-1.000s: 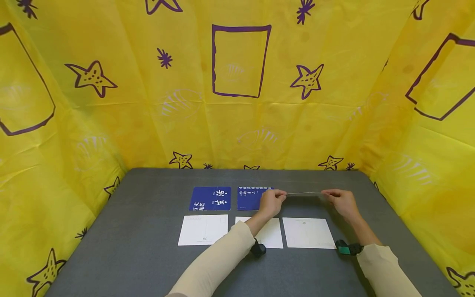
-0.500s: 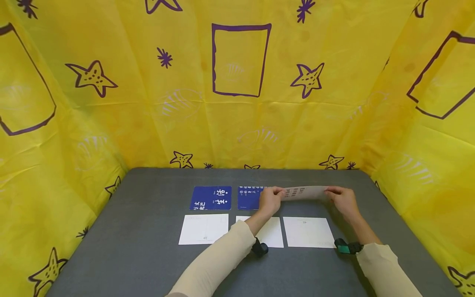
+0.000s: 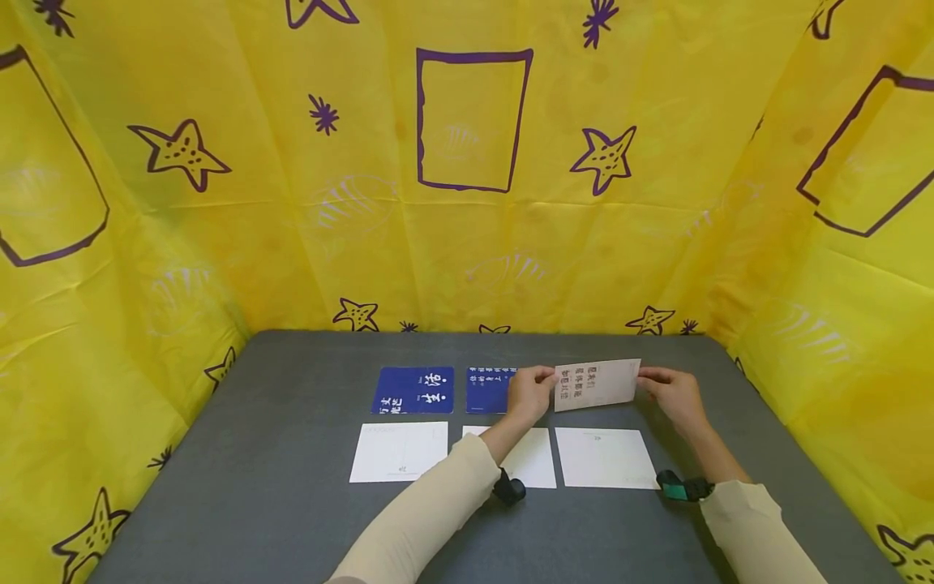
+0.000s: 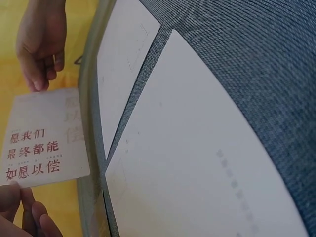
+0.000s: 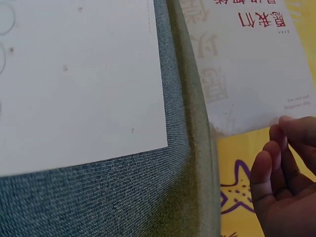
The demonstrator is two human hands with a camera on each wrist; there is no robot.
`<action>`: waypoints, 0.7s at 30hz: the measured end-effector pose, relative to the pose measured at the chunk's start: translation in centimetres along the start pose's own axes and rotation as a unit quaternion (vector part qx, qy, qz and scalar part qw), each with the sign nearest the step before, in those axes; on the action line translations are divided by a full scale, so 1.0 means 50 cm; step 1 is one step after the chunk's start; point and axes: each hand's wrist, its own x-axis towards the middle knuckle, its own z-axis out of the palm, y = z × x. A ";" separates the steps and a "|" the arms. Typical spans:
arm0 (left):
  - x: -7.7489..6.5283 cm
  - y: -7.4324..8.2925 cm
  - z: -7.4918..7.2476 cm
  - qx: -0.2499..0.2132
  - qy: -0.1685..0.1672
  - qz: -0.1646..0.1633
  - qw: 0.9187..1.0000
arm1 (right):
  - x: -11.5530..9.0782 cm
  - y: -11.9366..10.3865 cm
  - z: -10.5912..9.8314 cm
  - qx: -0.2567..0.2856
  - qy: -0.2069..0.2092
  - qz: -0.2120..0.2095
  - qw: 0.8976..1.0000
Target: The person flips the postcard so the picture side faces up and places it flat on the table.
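Observation:
A pale postcard (image 3: 598, 384) with red Chinese lettering is held tilted up off the table at the back right, its printed face toward me. My left hand (image 3: 530, 395) pinches its left edge, and my right hand (image 3: 673, 399) pinches the right edge between thumb and finger. The left wrist view shows the lettering on the postcard (image 4: 44, 136) upright, with the left fingers at its lower edge. In the right wrist view, thumb and fingertip of the right hand (image 5: 289, 180) meet at the card's corner. Behind my left hand, a blue postcard (image 3: 487, 396) is partly hidden.
Another blue postcard (image 3: 413, 390) lies at the back left of the grey table (image 3: 219, 503). Nearer to me is a row of white-faced cards: a left one (image 3: 399, 452), a middle one (image 3: 536, 458) partly under my left forearm, and a right one (image 3: 607, 458). Yellow patterned cloth (image 3: 467, 243) surrounds the table.
The held postcard has turned from edge-on to showing its printed face, its lower edge swinging down. Both hands stay at nearly the same place, still gripping it.

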 end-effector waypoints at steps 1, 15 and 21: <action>0.000 -0.001 0.000 0.000 0.000 0.000 1.000 | 0.000 0.001 0.000 0.000 -0.002 0.002 1.000; 0.014 -0.010 0.005 -0.043 0.017 -0.033 0.998 | 0.005 0.009 0.004 -0.009 -0.020 0.021 1.000; 0.021 -0.010 0.010 -0.091 0.055 -0.054 0.993 | 0.008 0.008 0.004 0.011 -0.022 0.042 0.999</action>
